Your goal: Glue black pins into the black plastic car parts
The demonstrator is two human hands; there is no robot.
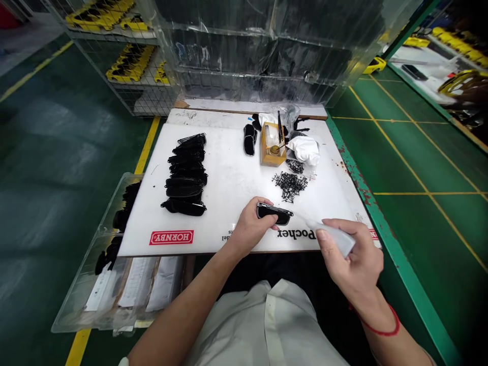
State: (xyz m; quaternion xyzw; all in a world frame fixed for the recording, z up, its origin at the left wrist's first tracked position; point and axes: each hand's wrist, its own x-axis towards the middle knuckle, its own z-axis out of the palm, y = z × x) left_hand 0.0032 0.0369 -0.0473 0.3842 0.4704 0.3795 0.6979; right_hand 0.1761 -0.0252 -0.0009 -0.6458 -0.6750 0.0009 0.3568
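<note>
Part (275, 214) (oblong) looks glossy black, pale-edged; left hand (249, 229) grips it.

stacked black parts (186, 175) at left; screw pile (290, 184) (loose) near cardboard box (271, 147)

A white worktable (229, 178) stands on green floor (57, 152) with yellow lines (147, 147).

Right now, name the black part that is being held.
The black part in the left hand, at the white board's front edge; the stacked others lie untouched.
</note>
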